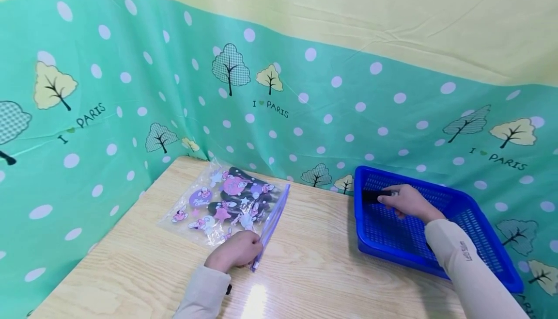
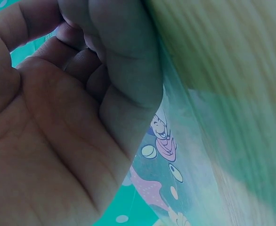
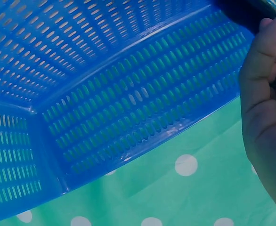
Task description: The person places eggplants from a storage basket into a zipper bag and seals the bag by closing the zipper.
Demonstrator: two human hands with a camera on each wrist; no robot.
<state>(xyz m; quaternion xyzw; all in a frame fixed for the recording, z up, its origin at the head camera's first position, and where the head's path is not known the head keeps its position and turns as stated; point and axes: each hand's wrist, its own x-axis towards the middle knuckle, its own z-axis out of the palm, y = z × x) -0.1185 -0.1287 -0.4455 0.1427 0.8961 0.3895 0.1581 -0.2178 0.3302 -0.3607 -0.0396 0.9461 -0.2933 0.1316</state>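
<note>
A clear zip bag (image 1: 205, 222) with cartoon prints and a purple zip edge lies on the table, dark elongated things (image 1: 235, 195) showing inside it. My left hand (image 1: 237, 250) grips the bag at the near end of its zip edge. In the left wrist view, the curled fingers (image 2: 124, 52) lie against the printed plastic. Over at the right, my right hand (image 1: 410, 201) is inside the blue basket (image 1: 392, 256), holding a black object (image 1: 372, 196) near its left wall. The object's kind cannot be made out; the hand covers part of it.
The wooden table (image 1: 314, 261) carries the bag at left and the basket at right. Behind and on the left hangs a green and yellow curtain (image 1: 296, 115) with dots and trees, close to the table's edges. The basket has slotted walls.
</note>
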